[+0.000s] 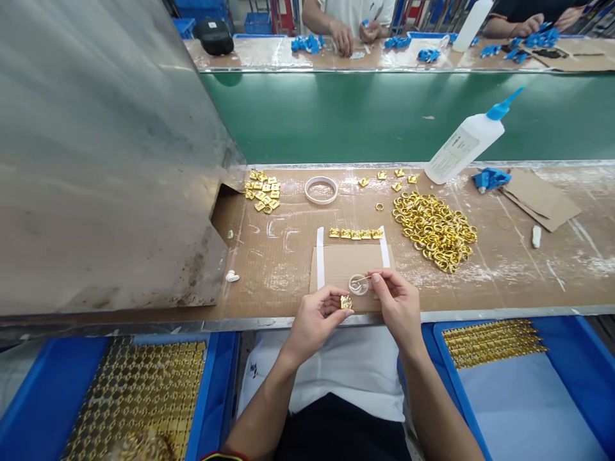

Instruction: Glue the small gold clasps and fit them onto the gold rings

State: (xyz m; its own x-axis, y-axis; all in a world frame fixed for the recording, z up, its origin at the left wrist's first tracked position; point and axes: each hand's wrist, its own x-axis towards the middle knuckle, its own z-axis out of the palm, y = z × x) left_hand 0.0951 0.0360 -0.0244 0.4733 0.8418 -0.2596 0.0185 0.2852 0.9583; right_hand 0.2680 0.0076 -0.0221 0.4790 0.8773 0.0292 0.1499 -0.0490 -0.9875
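Note:
My left hand [318, 320] pinches a small square gold metal piece [345, 302] between thumb and fingers, just over the bench's front edge. In my right hand [398, 302] is a thin wooden toothpick [366, 278], its tip over a small clear round dish [358, 284]. The dish sits on a cardboard sheet [336, 262] held by white tape strips. Beyond the sheet, several gold pieces [356, 235] stand in a row. To the right lies a large heap of gold rings [435, 230].
A metal housing [106, 160] fills the left. A white squeeze bottle [465, 147] leans behind the rings, and a tape roll [321, 191] lies near loose gold pieces [262, 191]. Blue trays [209, 384] flank my lap. Past the green belt [360, 115], co-workers' hands [342, 38] handle parts.

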